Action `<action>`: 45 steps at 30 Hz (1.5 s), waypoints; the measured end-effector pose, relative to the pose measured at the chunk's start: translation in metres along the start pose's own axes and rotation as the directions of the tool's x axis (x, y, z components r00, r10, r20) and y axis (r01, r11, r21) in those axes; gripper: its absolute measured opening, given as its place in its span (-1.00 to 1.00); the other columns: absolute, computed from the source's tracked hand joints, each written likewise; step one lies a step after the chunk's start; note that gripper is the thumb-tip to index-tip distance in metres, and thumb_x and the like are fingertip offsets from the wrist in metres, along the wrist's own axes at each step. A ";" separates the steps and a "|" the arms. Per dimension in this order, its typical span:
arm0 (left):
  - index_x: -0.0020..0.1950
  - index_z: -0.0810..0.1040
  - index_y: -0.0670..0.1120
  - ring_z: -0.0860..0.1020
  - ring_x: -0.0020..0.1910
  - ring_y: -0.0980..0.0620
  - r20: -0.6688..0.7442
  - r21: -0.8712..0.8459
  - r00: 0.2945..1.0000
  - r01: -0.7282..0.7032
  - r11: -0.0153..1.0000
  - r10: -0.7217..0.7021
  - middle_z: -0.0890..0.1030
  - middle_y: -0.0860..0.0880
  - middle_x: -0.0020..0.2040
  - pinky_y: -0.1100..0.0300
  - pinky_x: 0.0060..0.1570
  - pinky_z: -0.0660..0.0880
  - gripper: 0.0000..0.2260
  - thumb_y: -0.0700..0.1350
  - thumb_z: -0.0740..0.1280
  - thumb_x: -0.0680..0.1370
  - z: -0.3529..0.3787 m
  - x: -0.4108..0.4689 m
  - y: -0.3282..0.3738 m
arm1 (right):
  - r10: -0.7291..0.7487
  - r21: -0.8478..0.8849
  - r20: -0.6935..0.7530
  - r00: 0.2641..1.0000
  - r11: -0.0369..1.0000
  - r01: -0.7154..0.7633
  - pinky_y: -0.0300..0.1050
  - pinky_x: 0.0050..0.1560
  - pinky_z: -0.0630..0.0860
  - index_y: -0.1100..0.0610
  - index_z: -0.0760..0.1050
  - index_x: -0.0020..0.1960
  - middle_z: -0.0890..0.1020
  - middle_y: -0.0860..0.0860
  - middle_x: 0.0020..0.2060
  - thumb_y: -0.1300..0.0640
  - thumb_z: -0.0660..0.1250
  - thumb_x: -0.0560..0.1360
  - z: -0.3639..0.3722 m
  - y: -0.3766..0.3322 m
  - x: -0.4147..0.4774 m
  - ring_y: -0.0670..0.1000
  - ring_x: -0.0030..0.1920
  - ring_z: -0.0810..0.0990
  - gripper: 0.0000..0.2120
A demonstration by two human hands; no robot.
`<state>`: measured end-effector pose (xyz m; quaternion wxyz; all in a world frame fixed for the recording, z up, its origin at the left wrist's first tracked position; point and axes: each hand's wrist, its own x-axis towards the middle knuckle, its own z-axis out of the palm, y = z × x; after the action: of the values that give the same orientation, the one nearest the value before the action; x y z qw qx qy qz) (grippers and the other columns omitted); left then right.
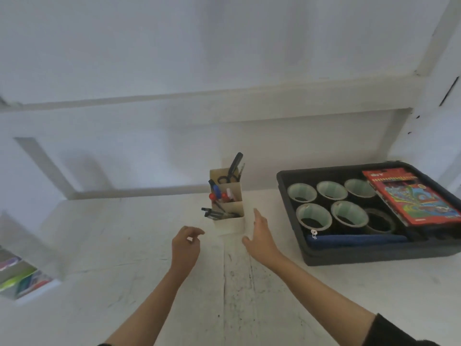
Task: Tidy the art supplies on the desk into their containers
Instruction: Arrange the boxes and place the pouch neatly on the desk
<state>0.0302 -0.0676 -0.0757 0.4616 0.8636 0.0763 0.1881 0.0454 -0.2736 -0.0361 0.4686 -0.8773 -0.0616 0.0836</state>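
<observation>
A white stepped pen holder [230, 222] stands mid-desk, filled with pens, markers and black-handled scissors [230, 172]. My left hand [185, 245] hovers just left of its base, fingers loosely curled, holding nothing. Just right of the holder, my right hand [260, 236] is flat with its fingers stretched out and apart, close to the holder's side. At the right, a black tray [374, 254] holds several tape rolls [349, 214], a red coloured-pencil box [411, 198] and a blue zipped pouch [354, 239].
A white box [30, 283] with colourful items sits at the left edge of the white desk [224, 295]. A white wall with a ledge rises right behind the holder and tray.
</observation>
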 end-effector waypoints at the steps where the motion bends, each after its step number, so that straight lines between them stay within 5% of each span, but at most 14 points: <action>1: -0.03 0.57 -0.05 0.56 -0.02 0.02 0.041 -0.006 0.997 0.065 0.998 -0.065 0.57 0.01 -0.04 0.41 -0.15 0.43 -0.66 -0.48 0.28 0.43 0.001 0.006 0.002 | 0.054 -0.001 -0.011 0.998 0.999 -0.054 -0.12 0.40 0.18 0.14 -0.17 0.53 0.02 0.04 0.50 0.23 0.29 0.53 0.007 0.003 0.010 0.07 0.48 0.13 -0.22; 4: 0.31 0.44 -0.09 0.46 0.16 0.04 0.213 -0.005 0.955 0.213 0.977 -0.207 0.44 0.03 0.20 0.25 0.03 0.42 -0.55 -0.36 0.35 0.45 0.008 0.021 0.003 | 0.087 0.029 -0.012 0.996 0.996 -0.086 -0.02 0.40 0.25 0.10 -0.16 0.53 0.14 0.08 0.48 0.23 0.32 0.49 0.026 0.011 0.034 0.12 0.45 0.21 -0.18; 7: 0.44 0.31 -0.09 0.39 0.24 0.07 0.311 -0.091 0.922 0.269 0.959 -0.230 0.38 0.05 0.25 0.23 0.12 0.38 -0.40 -0.33 0.40 0.44 0.017 0.032 0.012 | 0.065 0.103 -0.037 0.997 0.993 -0.061 0.05 0.30 0.43 0.02 0.03 0.50 0.38 0.01 0.35 0.17 0.38 0.45 0.042 0.032 0.055 0.05 0.32 0.41 -0.24; 13: 0.24 0.48 -0.15 0.54 0.18 -0.03 0.333 -0.316 0.924 0.296 0.901 -0.187 0.59 -0.07 0.14 0.18 0.16 0.49 -0.61 -0.25 0.45 0.44 0.043 0.037 0.022 | 0.062 0.202 -0.076 0.995 0.978 -0.046 -0.18 0.14 0.50 -0.01 0.19 0.44 0.47 -0.08 0.22 0.28 0.34 0.46 0.043 0.026 0.049 -0.05 0.21 0.48 -0.37; 21: 0.25 0.49 -0.15 0.56 0.10 0.06 0.346 -0.324 0.932 0.231 0.917 -0.112 0.60 -0.04 0.11 0.40 -0.01 0.51 -0.65 -0.19 0.42 0.48 0.075 0.019 0.038 | 0.139 0.222 -0.203 0.969 0.971 -0.092 -0.36 -0.08 0.43 0.07 0.21 0.41 0.51 -0.04 0.15 0.25 0.31 0.50 0.023 0.038 0.029 -0.03 0.14 0.51 -0.47; 25: 0.18 0.50 -0.09 0.55 -0.02 0.19 0.361 -0.309 0.931 0.174 0.935 -0.054 0.60 0.03 0.03 0.49 -0.11 0.46 -0.74 -0.21 0.39 0.50 0.092 0.008 0.051 | 0.214 0.244 -0.234 0.948 0.957 -0.155 -0.21 -0.03 0.43 0.12 0.18 0.42 0.52 0.05 0.16 0.28 0.25 0.53 0.006 0.045 0.022 0.01 0.12 0.50 -0.49; 33: 0.27 0.47 -0.10 0.54 0.07 0.07 0.373 -0.280 0.923 0.208 0.937 -0.094 0.58 -0.01 0.13 0.47 -0.12 0.47 -0.68 -0.20 0.37 0.52 0.103 0.002 0.060 | 0.223 0.250 -0.171 0.960 0.952 -0.176 -0.28 -0.06 0.42 0.14 0.17 0.42 0.47 0.03 0.15 0.32 0.25 0.52 -0.007 0.052 0.010 -0.04 0.11 0.47 -0.47; 37: 0.33 0.44 -0.11 0.49 0.20 0.04 0.375 -0.233 0.919 0.220 0.947 -0.121 0.54 -0.02 0.23 0.29 0.09 0.46 -0.67 -0.17 0.31 0.57 0.102 -0.003 0.056 | 0.188 0.192 -0.144 0.971 0.968 -0.159 -0.33 0.07 0.35 0.17 0.15 0.46 0.44 0.04 0.23 0.40 0.23 0.49 -0.014 0.052 -0.002 -0.07 0.19 0.41 -0.41; 41: 0.44 0.35 -0.11 0.43 0.29 0.05 0.276 -0.309 0.942 0.273 0.911 -0.189 0.43 0.01 0.35 0.52 0.00 0.43 -0.60 -0.29 0.21 0.60 0.090 -0.020 0.049 | 0.142 0.100 -0.185 0.972 0.987 -0.125 -0.30 0.04 0.41 0.14 0.22 0.46 0.54 0.07 0.17 0.37 0.21 0.51 -0.012 0.050 -0.022 -0.03 0.13 0.51 -0.46; 45: 0.29 0.50 -0.11 0.59 0.06 0.13 0.026 -0.340 0.969 0.240 0.909 -0.246 0.55 -0.02 0.20 0.51 -0.05 0.46 -0.62 -0.42 0.17 0.55 0.057 -0.044 0.046 | 0.107 0.055 -0.175 0.979 0.994 -0.099 -0.35 0.09 0.41 0.26 0.33 0.40 0.53 0.16 0.24 0.32 0.19 0.56 -0.001 0.041 -0.041 0.06 0.16 0.54 -0.60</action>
<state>0.0102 -0.1506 -0.0779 0.6230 0.7528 0.1533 0.1469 0.0063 -0.3048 -0.0662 0.4872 -0.8723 0.0279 0.0303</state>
